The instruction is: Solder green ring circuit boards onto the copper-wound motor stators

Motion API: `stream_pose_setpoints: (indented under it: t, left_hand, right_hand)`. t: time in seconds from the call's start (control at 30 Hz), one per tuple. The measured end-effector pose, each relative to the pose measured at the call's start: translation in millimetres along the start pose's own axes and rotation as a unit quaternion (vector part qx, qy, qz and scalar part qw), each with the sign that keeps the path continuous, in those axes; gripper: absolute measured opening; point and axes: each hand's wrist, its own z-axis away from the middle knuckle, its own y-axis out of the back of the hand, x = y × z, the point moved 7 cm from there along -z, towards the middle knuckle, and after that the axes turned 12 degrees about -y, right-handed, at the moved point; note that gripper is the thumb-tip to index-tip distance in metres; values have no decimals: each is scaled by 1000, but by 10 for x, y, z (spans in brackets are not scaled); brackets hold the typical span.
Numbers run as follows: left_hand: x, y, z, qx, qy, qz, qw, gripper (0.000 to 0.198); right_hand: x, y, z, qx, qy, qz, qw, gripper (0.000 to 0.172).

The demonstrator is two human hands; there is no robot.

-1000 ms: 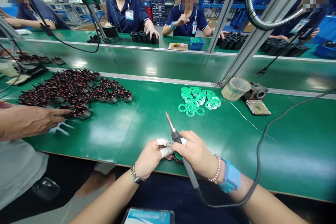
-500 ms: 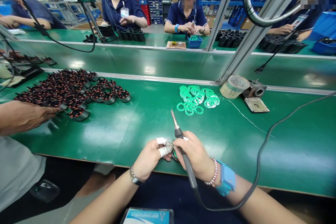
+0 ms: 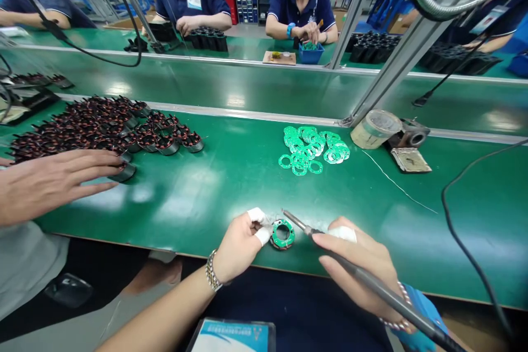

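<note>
A motor stator topped with a green ring-shaped circuit board (image 3: 282, 234) stands on the bench near the front edge. At its left rim, my left hand (image 3: 239, 245) has thumb and forefinger, both in white finger covers, pinched on what looks like a thin wire; the exact grip is partly hidden. My right hand (image 3: 358, 258) is closed around a soldering iron (image 3: 350, 269), held like a pen. The iron's tip is just above the board's upper edge; I cannot tell whether it touches.
Many copper-wound stators (image 3: 82, 126) cover the left side, where another person's hand (image 3: 61, 181) reaches in. Loose green rings (image 3: 305, 148) lie ahead. A solder spool (image 3: 376, 128) and an iron stand (image 3: 412, 146) sit back right. The iron's cable (image 3: 454, 220) runs along the right.
My right hand has moved right and back from the stator, and the iron now points left toward the board. The stator shows clearly. The other person's hand has moved over the stators.
</note>
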Motion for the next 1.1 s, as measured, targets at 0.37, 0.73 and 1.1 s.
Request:
stream_pose_setpoints:
  t: [0.37, 0.73, 1.1]
  left_hand:
    - [51, 8, -11, 13, -16, -20, 1000, 8]
    - [27, 4, -15, 17, -19, -29, 999, 10]
    - [47, 24, 32, -13, -19, 43, 999, 17]
  right_hand:
    - [-5, -105, -11, -52, -19, -20, 998, 26]
    - [-17, -3, -3, -15, -10, -6, 1000, 25]
    - [272, -693, -72, -75, -94, -31, 992, 45]
